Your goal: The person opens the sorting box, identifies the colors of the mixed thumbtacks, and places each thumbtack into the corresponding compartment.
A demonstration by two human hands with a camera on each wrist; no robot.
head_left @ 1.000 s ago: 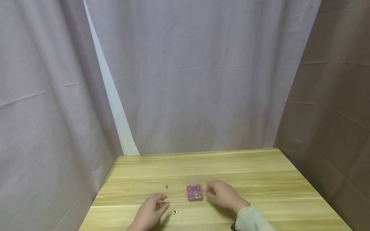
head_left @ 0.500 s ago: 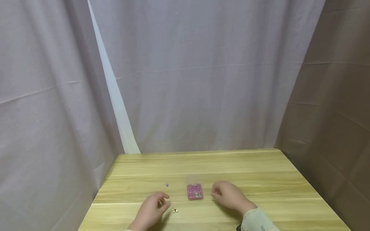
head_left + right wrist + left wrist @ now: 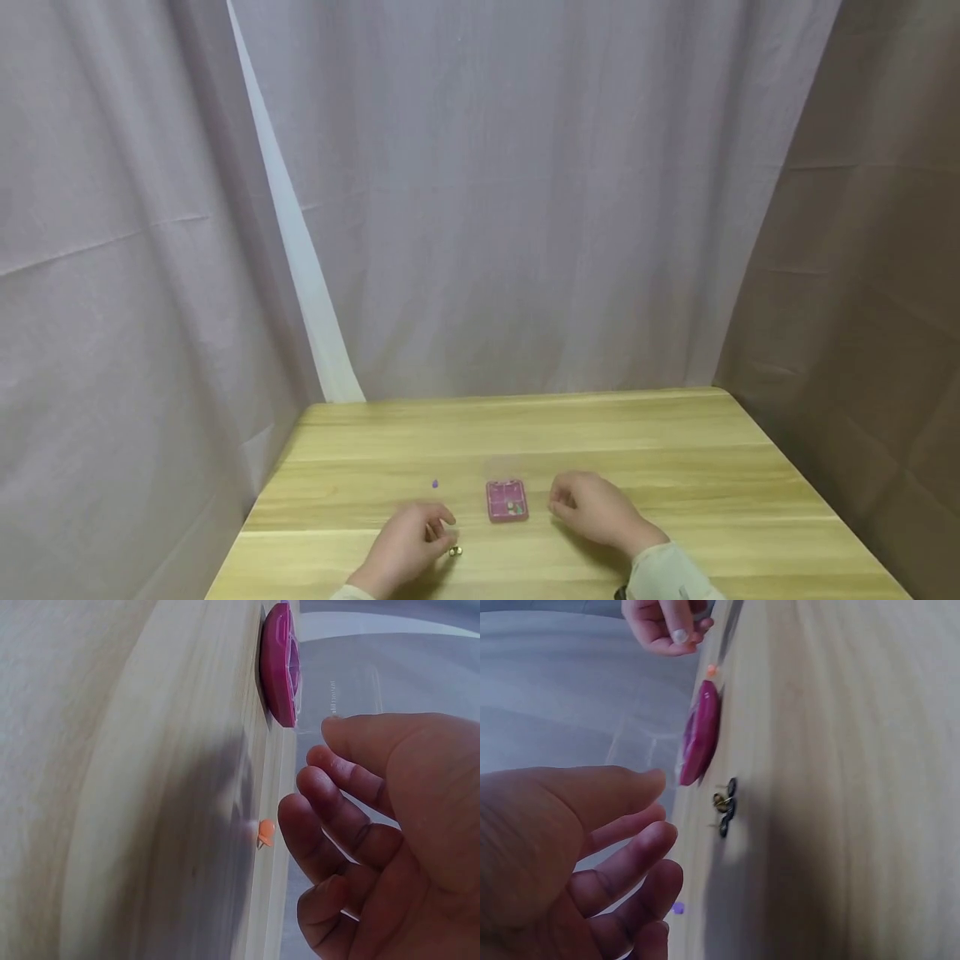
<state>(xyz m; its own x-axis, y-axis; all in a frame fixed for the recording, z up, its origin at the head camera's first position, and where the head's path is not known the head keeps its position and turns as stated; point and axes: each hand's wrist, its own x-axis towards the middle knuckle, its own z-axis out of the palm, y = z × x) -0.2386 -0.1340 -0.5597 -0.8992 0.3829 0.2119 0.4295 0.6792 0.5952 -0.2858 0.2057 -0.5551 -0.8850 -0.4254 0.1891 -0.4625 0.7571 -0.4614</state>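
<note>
My left hand (image 3: pixel 405 542) hovers over the table beside a small cluster of gold thumbtacks (image 3: pixel 724 804). Its fingers bend loosely, with a gap between them and the tacks in the left wrist view; it holds nothing. To the right of the pink compartment box (image 3: pixel 507 502) is my right hand (image 3: pixel 597 510), its fingers loosely curled around nothing. Near those fingers lies an orange thumbtack (image 3: pixel 266 832), which the hand hides in the head view. Small green and pale pieces (image 3: pixel 514 507) sit in the box's near right compartment. Its clear lid (image 3: pixel 504 465) stands open at the back.
A small purple piece (image 3: pixel 435 483) lies on the wooden table (image 3: pixel 637 433), left of the box. Grey curtains (image 3: pixel 525 208) close off the back and both sides.
My left hand has moved slightly right, closer to the gold thumbtacks, and partly covers them. My right hand drew a little away from the box, then stayed still.
</note>
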